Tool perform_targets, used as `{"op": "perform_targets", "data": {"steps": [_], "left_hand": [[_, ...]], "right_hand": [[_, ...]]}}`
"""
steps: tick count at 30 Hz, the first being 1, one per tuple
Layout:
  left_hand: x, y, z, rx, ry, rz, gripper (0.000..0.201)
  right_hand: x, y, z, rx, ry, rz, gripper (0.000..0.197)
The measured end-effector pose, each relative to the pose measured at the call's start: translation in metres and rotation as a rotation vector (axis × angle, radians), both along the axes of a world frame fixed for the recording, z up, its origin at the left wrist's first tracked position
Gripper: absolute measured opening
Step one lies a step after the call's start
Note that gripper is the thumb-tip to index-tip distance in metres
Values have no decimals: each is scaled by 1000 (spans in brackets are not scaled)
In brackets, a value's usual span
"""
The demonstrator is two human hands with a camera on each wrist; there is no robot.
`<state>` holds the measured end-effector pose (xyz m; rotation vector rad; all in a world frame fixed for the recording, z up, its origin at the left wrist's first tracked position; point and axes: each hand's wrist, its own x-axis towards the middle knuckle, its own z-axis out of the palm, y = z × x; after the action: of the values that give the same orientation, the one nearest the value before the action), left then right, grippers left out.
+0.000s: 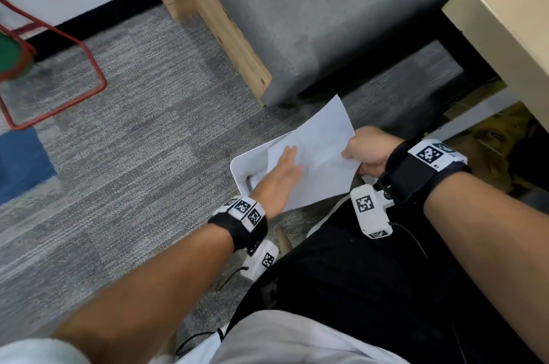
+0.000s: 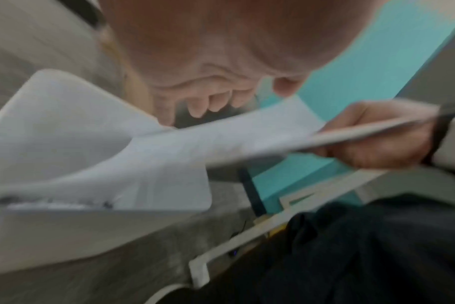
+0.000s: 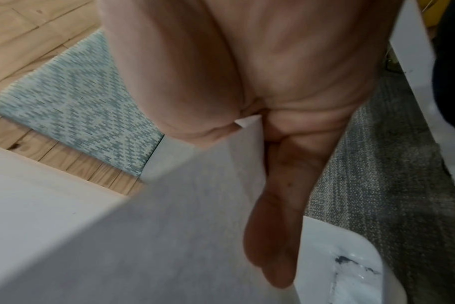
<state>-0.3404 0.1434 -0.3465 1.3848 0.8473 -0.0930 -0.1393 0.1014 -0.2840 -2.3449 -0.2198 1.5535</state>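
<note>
A: Sheet of paper (image 1: 315, 156), location?
B: Held in the air over a white tray (image 1: 242, 163), above the carpet (image 1: 133, 170), in front of the knees. It is creased across the middle and tilted, with the far corner pointing up.
A: Hands?
B: Right hand (image 1: 367, 153) pinches the right edge, thumb on top, fingers curled beneath. Left hand (image 1: 277, 179) lies flat on the near left part, fingers straight and together, gripping nothing.
A: Handling?
B: Judged very light and limp. The left wrist view shows it curving between the hands. Probably wrinkles or tears easily and slides under a flat palm.
A: Best hold?
B: Likely the edges or corners, thumb against fingers, one hand on each side so the sheet is taut. A flat palm only steadies it. A one-sided pinch would let the free end droop.
</note>
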Motion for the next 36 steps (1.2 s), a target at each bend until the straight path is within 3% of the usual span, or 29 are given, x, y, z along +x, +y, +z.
{"op": "perform_targets", "data": {"steps": [1, 3, 4, 6, 7, 11, 14, 16, 19, 21, 23, 26, 28, 30, 32, 36], "left_hand": [[5, -5, 5, -85, 46, -43, 52], [3, -8, -10, -83, 347, -259, 52], [-3, -9, -25, -36, 493, -302, 51], [-15, 0, -54, 170, 591, -407, 48], [-18, 6, -56, 224, 554, -397, 50], [1, 15, -42, 336, 95, -76, 63], [35, 11, -41, 287, -55, -178, 65], [47, 9, -59, 219, 94, -344, 65], [33, 16, -98, 208, 482, -288, 56], [17, 22, -100, 275, 600, -193, 64], [15, 23, -87, 325, 443, -92, 65], [38, 10, -29, 383, 12, -82, 60], [54, -3, -2, 470, -184, -196, 58], [61, -11, -7, 490, -202, -342, 58], [56, -9, -16, 404, -32, -408, 64], [0, 11, -66, 316, 487, -595, 69]], "right_hand": [[-2, 1, 1, 1, 8, 11, 43], [-4, 3, 9, 40, 1, 38, 44], [-2, 2, 13, 63, -11, 42, 41], [4, -1, 15, 93, -25, -22, 34], [6, -4, 15, 98, -25, -39, 33], [1, -8, 8, 79, -36, -16, 33], [-6, -7, 4, 84, -7, 27, 36], [-6, -9, 0, 117, 21, 32, 38], [4, -16, 3, 108, -1, 9, 39], [11, -23, 6, 97, -33, -33, 35], [12, -27, 8, 96, -29, -69, 34], [5, -27, 4, 100, -1, -63, 31], [-2, -21, 4, 120, 9, -54, 30], [-7, -17, 11, 156, 29, -37, 29], [-5, -19, 14, 173, 53, -47, 31], [7, -36, 34, 226, 59, -49, 31]]}}
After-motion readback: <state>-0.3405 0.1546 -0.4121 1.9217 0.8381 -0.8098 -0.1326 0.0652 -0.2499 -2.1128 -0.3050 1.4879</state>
